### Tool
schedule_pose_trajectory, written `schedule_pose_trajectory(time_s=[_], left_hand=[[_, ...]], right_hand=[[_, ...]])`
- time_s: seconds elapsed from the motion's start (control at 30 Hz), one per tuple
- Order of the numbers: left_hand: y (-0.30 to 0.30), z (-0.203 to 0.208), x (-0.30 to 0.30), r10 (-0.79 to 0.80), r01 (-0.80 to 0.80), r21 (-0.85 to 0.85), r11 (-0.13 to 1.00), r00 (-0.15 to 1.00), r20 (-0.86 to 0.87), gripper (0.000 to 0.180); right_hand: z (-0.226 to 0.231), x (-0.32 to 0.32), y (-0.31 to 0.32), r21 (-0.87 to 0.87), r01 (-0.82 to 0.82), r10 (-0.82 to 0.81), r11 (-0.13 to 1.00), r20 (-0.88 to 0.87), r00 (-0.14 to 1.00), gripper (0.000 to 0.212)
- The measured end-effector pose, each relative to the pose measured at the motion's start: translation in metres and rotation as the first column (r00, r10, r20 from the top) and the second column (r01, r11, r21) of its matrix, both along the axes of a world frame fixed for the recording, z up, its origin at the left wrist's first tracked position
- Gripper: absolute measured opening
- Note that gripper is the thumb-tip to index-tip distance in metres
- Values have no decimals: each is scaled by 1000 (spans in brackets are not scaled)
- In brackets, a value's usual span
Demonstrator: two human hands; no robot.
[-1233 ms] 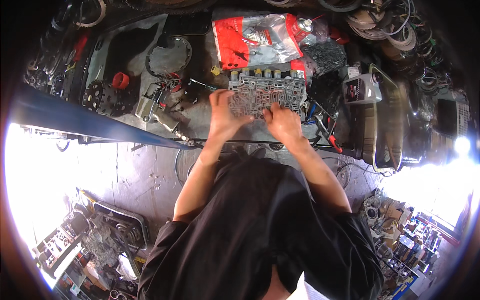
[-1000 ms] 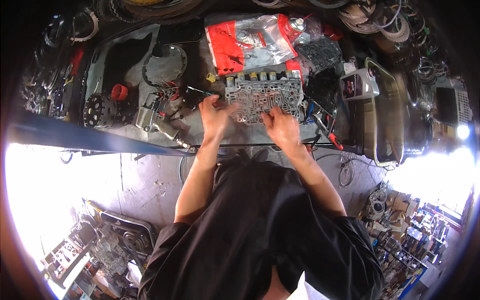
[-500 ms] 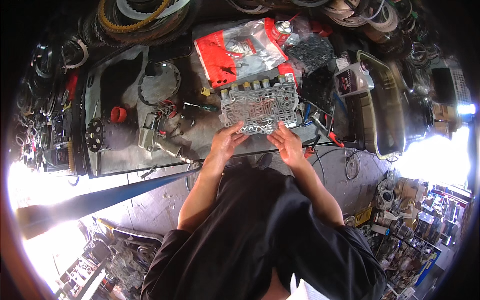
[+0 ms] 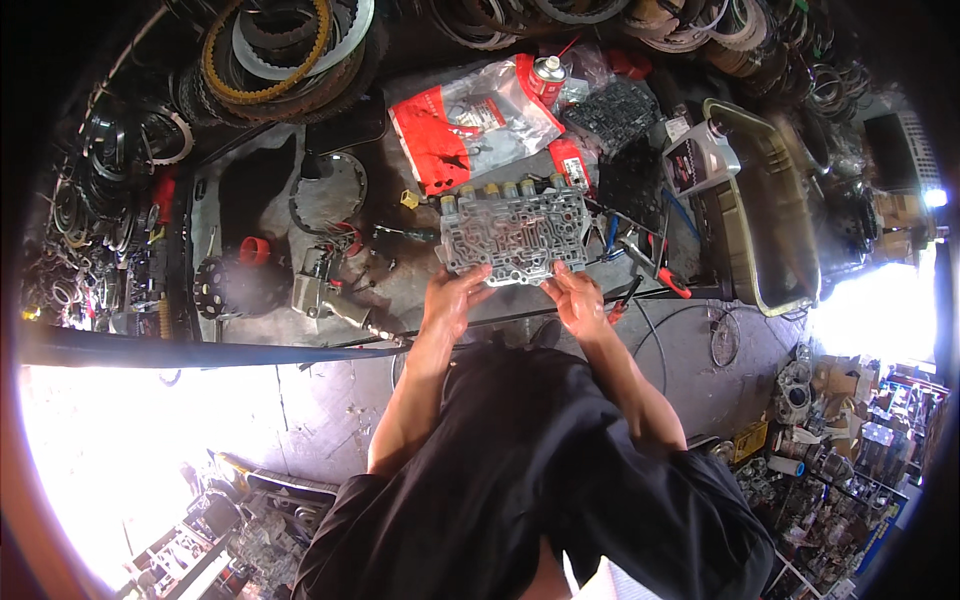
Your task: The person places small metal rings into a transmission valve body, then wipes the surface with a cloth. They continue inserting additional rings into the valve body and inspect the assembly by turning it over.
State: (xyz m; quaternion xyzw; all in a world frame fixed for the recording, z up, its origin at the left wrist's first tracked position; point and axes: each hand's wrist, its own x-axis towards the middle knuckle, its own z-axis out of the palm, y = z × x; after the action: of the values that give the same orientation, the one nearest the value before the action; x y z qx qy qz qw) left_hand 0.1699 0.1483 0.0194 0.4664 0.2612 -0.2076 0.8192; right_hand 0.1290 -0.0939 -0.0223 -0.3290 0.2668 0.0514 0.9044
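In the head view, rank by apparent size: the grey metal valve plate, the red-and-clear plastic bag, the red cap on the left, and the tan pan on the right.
1. tan pan
2. red-and-clear plastic bag and grey metal valve plate: look alike in size, so left unranked
3. red cap

Fisheye bending near the rim makes the pan's lead unsure.

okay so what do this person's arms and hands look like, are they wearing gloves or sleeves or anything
Both hands, the left hand and the right hand, are bare, with no gloves. No watch, ring or band can be made out at this size. The forearms are uncovered too. The person wears a black short-sleeved shirt, loose and creased, whose sleeves end around the elbows.
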Motion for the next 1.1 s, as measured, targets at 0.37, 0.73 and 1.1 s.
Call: schedule_pose_trajectory(time_s=[0.37,0.73,1.1], left_hand=[[-9,81,-15,160,-40,-246,968,857,489,74],[-14,94,-12,378,-279,-266,923,792,480,75],[-8,98,-21,474,-454,-143,880,813,338,64]], right_hand=[[41,19,-6,157,-188,128,970,332,935,19],[94,35,-3,-27,-317,315,948,224,922,23],[167,15,29,-961,265,616,77,255,746,20]])
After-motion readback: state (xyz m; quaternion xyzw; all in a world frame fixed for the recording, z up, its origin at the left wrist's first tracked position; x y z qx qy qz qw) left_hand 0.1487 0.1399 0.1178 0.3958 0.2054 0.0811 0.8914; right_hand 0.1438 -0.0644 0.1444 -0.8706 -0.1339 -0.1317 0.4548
